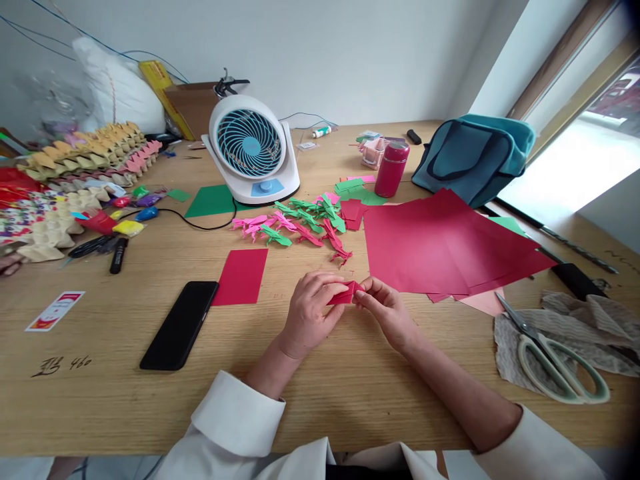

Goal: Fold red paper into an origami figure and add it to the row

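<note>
My left hand (311, 312) and my right hand (386, 309) meet over the wooden table (320, 387), both pinching a small folded piece of red paper (346, 293). Their fingers are closed on it from either side. Just behind lies a pile of small folded paper figures (295, 225) in pink, green and red. A stack of large red sheets (440, 243) spreads out to the right of my hands. A smaller red rectangle (241, 276) lies to the left, next to a black phone (180, 324).
A white desk fan (250, 148) stands at the back centre with green paper (211, 200) under it. A red bottle (392, 169) and teal bag (473, 157) sit back right. Scissors (553, 353) rest on a cloth (583, 333) at right. Markers (118, 255) and folded paper rows (85, 160) fill the left.
</note>
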Action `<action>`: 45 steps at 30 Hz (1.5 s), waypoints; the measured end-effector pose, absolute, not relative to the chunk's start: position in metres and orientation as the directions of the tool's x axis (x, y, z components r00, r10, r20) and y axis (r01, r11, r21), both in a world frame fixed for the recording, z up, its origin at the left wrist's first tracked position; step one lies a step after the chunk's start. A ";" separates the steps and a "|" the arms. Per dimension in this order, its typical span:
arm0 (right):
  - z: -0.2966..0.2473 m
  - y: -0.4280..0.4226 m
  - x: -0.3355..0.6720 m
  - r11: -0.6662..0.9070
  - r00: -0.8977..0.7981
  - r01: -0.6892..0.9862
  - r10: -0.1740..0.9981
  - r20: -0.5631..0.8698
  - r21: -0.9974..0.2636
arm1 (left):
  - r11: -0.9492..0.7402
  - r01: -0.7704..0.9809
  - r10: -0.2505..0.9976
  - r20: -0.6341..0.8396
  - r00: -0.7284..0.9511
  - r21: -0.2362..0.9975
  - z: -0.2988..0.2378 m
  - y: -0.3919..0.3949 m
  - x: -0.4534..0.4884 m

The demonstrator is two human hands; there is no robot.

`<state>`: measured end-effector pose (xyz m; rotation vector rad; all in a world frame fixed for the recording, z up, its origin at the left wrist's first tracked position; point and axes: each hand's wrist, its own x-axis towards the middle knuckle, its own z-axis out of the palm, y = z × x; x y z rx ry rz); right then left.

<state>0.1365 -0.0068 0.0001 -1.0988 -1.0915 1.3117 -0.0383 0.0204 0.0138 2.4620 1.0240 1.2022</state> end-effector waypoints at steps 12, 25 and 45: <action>-0.003 -0.008 0.134 -0.054 -0.063 -0.157 0.997 -0.045 -0.986 | -0.337 0.310 0.939 0.292 0.183 0.889 0.006 0.017 -0.035; -0.001 -0.007 0.133 -0.029 -0.068 -0.129 0.997 -0.021 -0.991 | -0.392 0.244 0.913 0.342 0.223 0.887 0.006 0.019 -0.033; -0.002 -0.006 0.135 0.019 -0.026 -0.110 0.999 0.022 -0.994 | -0.241 0.196 0.966 0.215 0.147 0.951 0.005 0.020 -0.029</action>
